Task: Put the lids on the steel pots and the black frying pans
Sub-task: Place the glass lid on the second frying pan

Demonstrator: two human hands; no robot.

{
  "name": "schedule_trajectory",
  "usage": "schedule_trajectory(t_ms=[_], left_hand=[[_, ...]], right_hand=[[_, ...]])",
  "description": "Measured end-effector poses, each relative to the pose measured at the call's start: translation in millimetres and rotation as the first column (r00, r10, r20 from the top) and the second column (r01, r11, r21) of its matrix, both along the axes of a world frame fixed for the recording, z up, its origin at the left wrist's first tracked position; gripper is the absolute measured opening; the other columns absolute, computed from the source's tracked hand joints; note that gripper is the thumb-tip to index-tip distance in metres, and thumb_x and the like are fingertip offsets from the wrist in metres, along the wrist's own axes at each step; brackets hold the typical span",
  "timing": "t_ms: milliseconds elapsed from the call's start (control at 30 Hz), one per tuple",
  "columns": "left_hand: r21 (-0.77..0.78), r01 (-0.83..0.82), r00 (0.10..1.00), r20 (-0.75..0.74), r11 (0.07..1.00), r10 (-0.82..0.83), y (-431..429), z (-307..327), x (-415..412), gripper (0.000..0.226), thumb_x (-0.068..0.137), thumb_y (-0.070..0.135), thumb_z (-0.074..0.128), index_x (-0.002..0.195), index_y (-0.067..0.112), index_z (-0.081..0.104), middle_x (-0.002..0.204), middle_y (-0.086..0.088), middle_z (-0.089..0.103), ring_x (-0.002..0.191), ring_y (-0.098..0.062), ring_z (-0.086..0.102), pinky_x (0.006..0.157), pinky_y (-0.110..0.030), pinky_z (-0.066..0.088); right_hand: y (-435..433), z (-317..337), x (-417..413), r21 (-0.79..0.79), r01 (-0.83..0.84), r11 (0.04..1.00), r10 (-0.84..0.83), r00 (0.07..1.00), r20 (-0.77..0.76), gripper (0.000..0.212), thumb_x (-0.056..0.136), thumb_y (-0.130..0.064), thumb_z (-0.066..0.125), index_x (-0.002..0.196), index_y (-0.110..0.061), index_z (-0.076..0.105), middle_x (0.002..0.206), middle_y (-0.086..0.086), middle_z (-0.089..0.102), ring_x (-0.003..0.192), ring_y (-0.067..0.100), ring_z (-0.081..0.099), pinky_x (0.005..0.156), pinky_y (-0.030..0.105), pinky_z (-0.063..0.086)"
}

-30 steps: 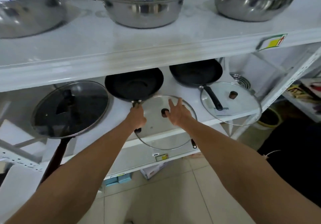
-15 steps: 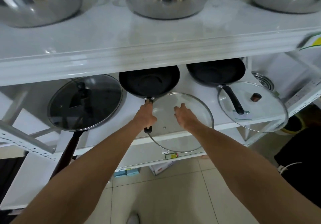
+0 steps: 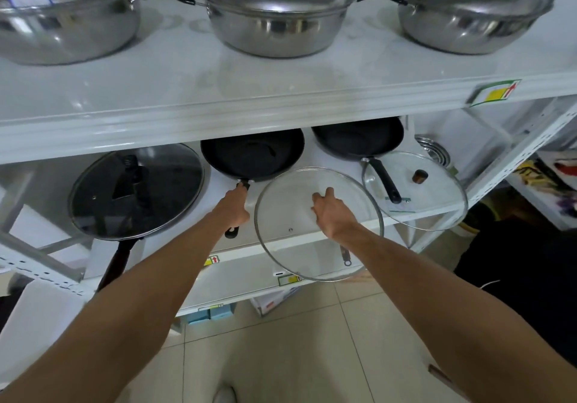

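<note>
The right hand (image 3: 332,213) grips the knob of a round, clear glass lid (image 3: 315,246) with a thin steel rim – tilted just beside the middle black frying pan (image 3: 253,155) on the lower shelf (image 3: 418,218) – while the left hand (image 3: 235,210) wraps that pan's handle (image 3: 243,184).

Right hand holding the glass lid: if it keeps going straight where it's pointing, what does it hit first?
Probably the middle frying pan. The right hand, gripping the glass lid, points up and back toward the shelf, so the lid's far edge would likely reach the pan's rim first. Depth is uncertain.
</note>
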State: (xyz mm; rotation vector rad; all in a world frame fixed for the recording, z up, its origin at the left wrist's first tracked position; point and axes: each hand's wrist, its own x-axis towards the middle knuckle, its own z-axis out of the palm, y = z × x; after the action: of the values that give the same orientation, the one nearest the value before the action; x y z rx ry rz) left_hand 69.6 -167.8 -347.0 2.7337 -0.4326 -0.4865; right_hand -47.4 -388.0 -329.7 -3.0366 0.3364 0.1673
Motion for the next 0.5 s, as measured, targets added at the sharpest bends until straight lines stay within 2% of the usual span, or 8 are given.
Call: schedule_trajectory(t_ms=[167,267,400,500], left_hand=[[-0.018,-0.005,1.000,0.022,1.000,0.005,-4,2,-19,0.081,0.075,0.007,0.072,0.145,0.011,0.031,0.101,-0.011,0.061,0.077,-0.023,0.062,0.067,-0.034,0.056],[-0.024,-0.003,1.000,0.016,1.000,0.003,-12,17,-39,0.072,0.072,0.009,0.074,0.136,0.008,0.040,0.095,-0.008,0.062,0.077,-0.022,0.064,0.064,-0.032,0.057],[-0.006,0.043,0.999,0.005,0.999,-0.043,-17,29,-76,0.063,0.071,0.012,0.075,0.128,0.004,0.048,0.105,-0.012,0.061,0.089,-0.027,0.067,0.063,-0.029,0.051],[-0.003,0.074,0.997,-0.027,0.997,-0.074,-19,25,-97,0.055,0.071,0.015,0.078,0.118,0.006,0.053,0.098,-0.010,0.062,0.082,-0.024,0.067,0.062,-0.029,0.056]], right_hand=[[-6,29,-9,-0.018,0.067,0.998,-0.065,0.994,0.090,0.032,0.096,-0.005,0.053,0.128,-0.003,0.046,0.120,0.022,0.044,0.093,0.037,0.067,0.076,0.040,0.055],[-9,47,-2,0.002,0.091,0.996,-0.091,0.986,0.138,0.028,0.097,-0.004,0.050,0.125,-0.003,0.046,0.122,0.024,0.042,0.093,0.040,0.066,0.073,0.042,0.052],[-1,61,24,0.045,0.114,0.992,-0.121,0.972,0.201,0.028,0.096,-0.004,0.050,0.124,-0.005,0.047,0.129,0.025,0.042,0.097,0.041,0.064,0.077,0.043,0.051],[7,61,53,0.077,0.092,0.993,-0.107,0.970,0.220,0.035,0.096,-0.006,0.050,0.131,-0.005,0.045,0.134,0.029,0.039,0.101,0.043,0.062,0.081,0.043,0.051]])
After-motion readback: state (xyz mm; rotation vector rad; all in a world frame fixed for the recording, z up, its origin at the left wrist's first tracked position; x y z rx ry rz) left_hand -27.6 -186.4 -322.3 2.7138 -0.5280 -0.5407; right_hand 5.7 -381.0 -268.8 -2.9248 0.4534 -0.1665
